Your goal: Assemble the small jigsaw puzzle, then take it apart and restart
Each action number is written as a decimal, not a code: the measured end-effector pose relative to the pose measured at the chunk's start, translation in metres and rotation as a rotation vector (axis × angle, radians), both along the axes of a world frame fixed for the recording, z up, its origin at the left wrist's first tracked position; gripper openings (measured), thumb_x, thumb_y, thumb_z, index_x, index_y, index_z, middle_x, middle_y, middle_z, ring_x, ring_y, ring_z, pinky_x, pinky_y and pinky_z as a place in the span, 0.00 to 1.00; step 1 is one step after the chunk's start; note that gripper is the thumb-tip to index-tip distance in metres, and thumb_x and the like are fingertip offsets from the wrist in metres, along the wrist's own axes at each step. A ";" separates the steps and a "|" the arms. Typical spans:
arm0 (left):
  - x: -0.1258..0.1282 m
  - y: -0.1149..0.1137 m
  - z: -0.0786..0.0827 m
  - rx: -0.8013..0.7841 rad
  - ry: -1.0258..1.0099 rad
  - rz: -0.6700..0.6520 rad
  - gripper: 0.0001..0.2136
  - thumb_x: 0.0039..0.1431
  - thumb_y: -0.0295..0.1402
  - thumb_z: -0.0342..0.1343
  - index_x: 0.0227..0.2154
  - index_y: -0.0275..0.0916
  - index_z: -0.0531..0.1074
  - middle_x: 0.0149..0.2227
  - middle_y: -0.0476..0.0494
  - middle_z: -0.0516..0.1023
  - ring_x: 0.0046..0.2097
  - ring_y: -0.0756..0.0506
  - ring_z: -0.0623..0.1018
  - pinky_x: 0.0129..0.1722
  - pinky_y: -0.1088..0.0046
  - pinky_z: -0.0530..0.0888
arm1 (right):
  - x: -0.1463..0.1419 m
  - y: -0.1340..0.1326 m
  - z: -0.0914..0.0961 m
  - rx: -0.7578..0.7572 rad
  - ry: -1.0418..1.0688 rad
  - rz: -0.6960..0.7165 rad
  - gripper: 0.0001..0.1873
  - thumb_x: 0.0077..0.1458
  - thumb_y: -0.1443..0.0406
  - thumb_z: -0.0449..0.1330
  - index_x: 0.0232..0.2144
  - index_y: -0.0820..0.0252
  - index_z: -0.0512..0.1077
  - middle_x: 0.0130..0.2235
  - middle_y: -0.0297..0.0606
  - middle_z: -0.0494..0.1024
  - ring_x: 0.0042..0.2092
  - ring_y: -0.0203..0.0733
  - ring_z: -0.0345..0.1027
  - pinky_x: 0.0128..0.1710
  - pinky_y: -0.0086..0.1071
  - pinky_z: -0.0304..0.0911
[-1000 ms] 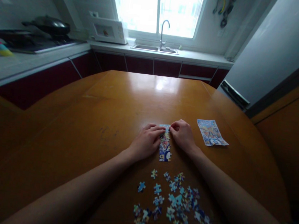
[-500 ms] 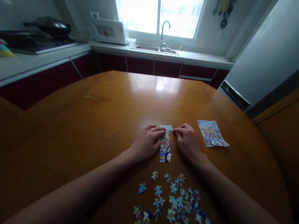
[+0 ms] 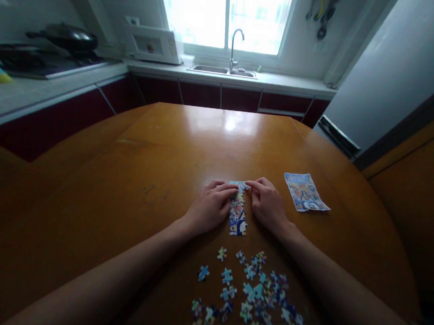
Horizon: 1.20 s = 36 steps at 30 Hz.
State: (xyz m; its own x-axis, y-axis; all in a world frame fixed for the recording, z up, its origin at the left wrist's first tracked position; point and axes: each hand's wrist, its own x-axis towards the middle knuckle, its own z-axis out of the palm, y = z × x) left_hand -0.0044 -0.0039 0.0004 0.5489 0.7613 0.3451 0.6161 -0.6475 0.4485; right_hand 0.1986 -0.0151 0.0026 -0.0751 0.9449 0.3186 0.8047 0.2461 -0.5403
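A partly joined jigsaw puzzle [image 3: 238, 217], a narrow upright strip, lies flat on the table. My left hand [image 3: 210, 207] rests along its left side, fingers stretched out flat over the upper part. At the strip's top right corner, my right hand [image 3: 268, 204] has its fingers curled and its index fingertip on a small puzzle piece [image 3: 247, 187]; the thumb is mostly hidden. Nearer to me, between my forearms, many loose puzzle pieces [image 3: 255, 291] are scattered, some overlapping. A printed picture sheet [image 3: 305, 192] lies right of my right hand.
The wooden table [image 3: 165, 148] has rounded edges. Beyond it are a counter with a sink [image 3: 209, 69] and tap, a white microwave [image 3: 154, 45], and a stove with a lidded pan [image 3: 69, 35]. A refrigerator [image 3: 389, 71] stands at right.
My right hand has shifted slightly left, its index fingertip now over the strip's top right corner. My left hand stays on the strip. The whole view has moved a little.
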 end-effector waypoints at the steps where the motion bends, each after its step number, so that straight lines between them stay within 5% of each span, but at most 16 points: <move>1: 0.000 0.000 0.000 0.001 -0.002 0.000 0.18 0.62 0.24 0.54 0.53 0.44 0.76 0.57 0.49 0.78 0.57 0.39 0.71 0.61 0.53 0.69 | 0.000 0.000 0.000 -0.002 0.000 0.005 0.18 0.62 0.72 0.54 0.47 0.56 0.80 0.41 0.42 0.76 0.43 0.45 0.70 0.45 0.34 0.63; 36: -0.002 0.002 -0.003 0.055 0.003 -0.057 0.18 0.63 0.23 0.54 0.53 0.44 0.76 0.55 0.48 0.79 0.55 0.39 0.71 0.58 0.52 0.70 | 0.001 0.004 -0.004 -0.037 -0.005 0.070 0.19 0.60 0.75 0.53 0.43 0.56 0.81 0.40 0.41 0.73 0.43 0.44 0.68 0.44 0.34 0.62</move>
